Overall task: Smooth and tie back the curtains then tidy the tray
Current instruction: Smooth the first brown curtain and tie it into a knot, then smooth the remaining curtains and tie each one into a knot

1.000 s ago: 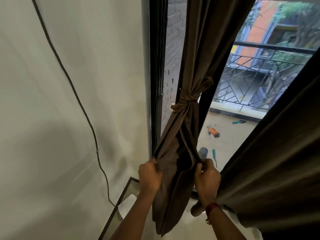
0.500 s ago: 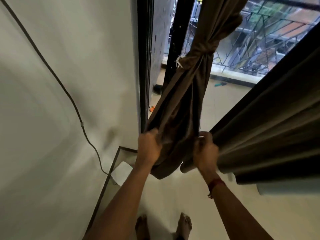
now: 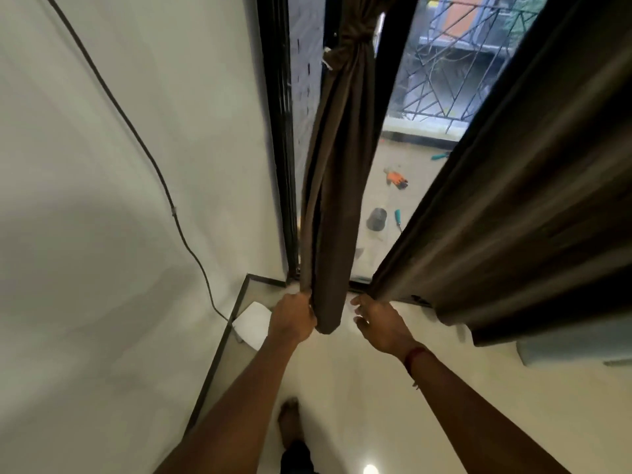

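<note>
Loosely gathered brown fabric curtain [image 3: 338,186]

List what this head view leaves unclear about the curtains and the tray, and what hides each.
1. Tray: nowhere in the head view.
2. Fingertips of the left hand: behind the hem of the tied curtain it grips.
3. Right curtain: cut off by the right edge; tied or not, unknown.
4. Tools outside: too small and blurred to name.
</note>
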